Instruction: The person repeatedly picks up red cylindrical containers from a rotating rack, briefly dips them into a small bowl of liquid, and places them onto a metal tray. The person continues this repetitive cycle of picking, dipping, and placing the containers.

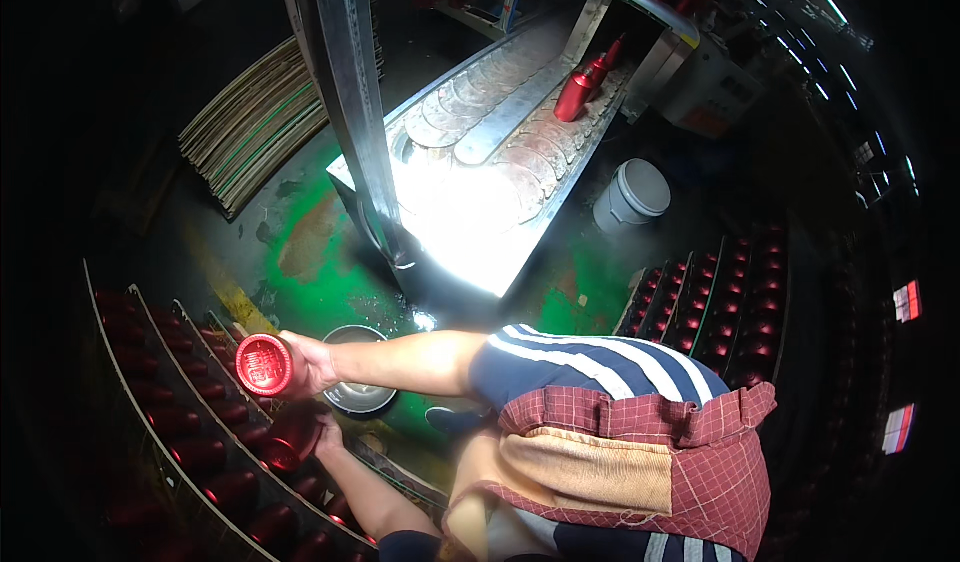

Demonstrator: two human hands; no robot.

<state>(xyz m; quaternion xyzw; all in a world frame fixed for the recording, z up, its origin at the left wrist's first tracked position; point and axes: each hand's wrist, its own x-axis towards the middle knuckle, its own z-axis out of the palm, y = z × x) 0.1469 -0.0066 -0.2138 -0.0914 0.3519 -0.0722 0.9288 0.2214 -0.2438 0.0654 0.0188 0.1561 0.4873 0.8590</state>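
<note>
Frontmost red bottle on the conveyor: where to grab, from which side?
I'd grip the frontmost red bottle around mid-body, coming from the conveyor's near end. Its broad, rounded body suits a wraparound hold; it seems upright, and other red bottles close behind would likely obstruct the far side.

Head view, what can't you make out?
All in the head view:
Conveyor: near end lost in glare.
Basin: middle covered by the right forearm.
Right hand: some fingers hidden by the bright bottle.
Left hand: grip unclear, shadowed, partly behind the darker bottle.
</note>
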